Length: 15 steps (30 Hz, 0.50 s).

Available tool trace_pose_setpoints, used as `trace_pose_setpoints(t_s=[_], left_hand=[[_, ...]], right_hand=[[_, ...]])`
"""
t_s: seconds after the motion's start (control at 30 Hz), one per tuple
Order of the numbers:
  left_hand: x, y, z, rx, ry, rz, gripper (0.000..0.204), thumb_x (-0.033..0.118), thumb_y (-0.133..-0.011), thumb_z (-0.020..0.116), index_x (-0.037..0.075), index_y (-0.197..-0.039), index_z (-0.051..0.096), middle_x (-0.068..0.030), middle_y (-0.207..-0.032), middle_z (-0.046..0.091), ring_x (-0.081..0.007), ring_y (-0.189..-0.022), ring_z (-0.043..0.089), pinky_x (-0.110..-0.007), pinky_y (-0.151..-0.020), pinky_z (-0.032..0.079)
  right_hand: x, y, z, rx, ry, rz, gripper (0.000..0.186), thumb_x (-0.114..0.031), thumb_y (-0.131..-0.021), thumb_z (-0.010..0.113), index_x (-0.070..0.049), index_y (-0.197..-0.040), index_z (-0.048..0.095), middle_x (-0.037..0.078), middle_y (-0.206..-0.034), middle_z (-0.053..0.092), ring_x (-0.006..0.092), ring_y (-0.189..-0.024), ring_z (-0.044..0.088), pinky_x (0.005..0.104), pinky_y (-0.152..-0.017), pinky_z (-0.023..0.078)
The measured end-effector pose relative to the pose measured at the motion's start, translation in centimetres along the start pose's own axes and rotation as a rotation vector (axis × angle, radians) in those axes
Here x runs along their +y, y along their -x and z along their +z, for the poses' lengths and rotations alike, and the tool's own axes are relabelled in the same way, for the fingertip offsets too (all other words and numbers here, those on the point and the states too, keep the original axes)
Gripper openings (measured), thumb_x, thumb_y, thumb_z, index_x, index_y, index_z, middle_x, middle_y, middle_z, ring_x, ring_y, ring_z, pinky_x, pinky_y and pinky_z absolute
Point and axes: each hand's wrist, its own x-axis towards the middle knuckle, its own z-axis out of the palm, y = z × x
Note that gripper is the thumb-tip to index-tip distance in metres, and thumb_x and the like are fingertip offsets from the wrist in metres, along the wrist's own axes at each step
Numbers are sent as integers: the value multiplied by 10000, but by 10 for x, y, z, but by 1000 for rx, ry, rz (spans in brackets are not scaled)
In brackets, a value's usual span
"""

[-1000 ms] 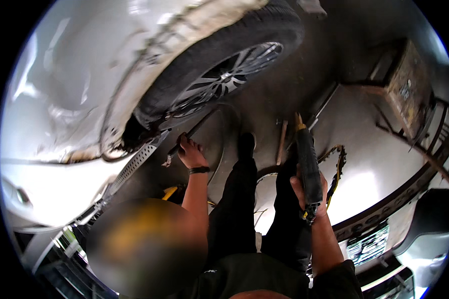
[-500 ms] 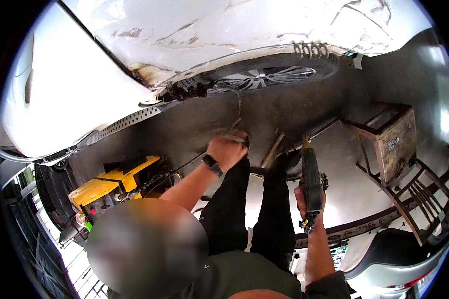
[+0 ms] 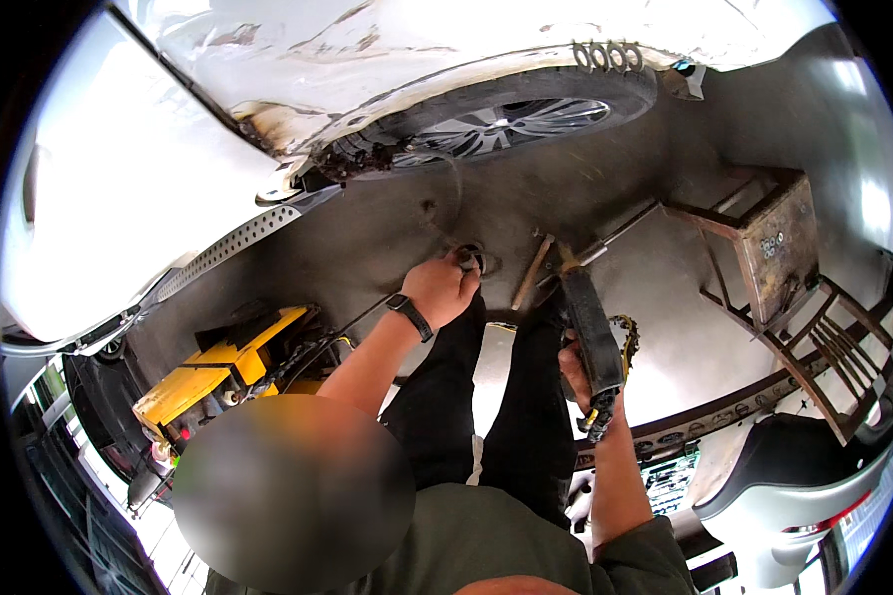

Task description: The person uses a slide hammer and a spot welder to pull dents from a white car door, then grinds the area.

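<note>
My left hand (image 3: 439, 291), with a black watch at its wrist, is closed round a small grey, round-ended piece (image 3: 473, 260) just above the floor; most of it is hidden. A thin cable (image 3: 456, 193) hangs from the wheel arch toward that hand. My right hand (image 3: 574, 372) grips a long black hand tool (image 3: 593, 332) with a brass-coloured tip, which points toward the car. Beyond both hands stands a scratched, dented white car (image 3: 367, 40) with a wheel (image 3: 506, 127). Several metal rings (image 3: 608, 57) stand along its arch edge.
A hammer (image 3: 533, 273) lies on the floor by my feet, near a metal rod (image 3: 620, 233). To the right are a worn stool (image 3: 779, 248) and a wooden chair (image 3: 833, 352). A yellow machine (image 3: 223, 367) with cables stands left. A blurred patch hides the lower left.
My left hand has shifted slightly left, and the grey round end now shows at its fingers. My right hand and the black tool have moved left and tilted. The whole view has shifted somewhat.
</note>
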Motion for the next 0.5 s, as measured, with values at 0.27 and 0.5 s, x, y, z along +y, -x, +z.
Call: trace_pose_setpoints(t_s=[0.27,0.5], left_hand=[[42,16,-74,93,-114,-87,347,344,-928,601,16,-1030,649,-190,-817,684,-399,-744,678,-498,-669,548],[50,35,-98,42,-227,-85,360,348,-885,660,11,-1014,646,-176,-856,691,-376,-812,691,-490,-681,554]], right_hand=[[-32,-47,48,-477,29,52,278,-287,-948,769,-68,-1096,682,34,-892,666,141,-770,629,323,-669,548],[-36,-89,66,-634,-226,235,356,-305,-916,803,-44,-1135,700,40,-845,674,158,-722,644,320,-626,559]])
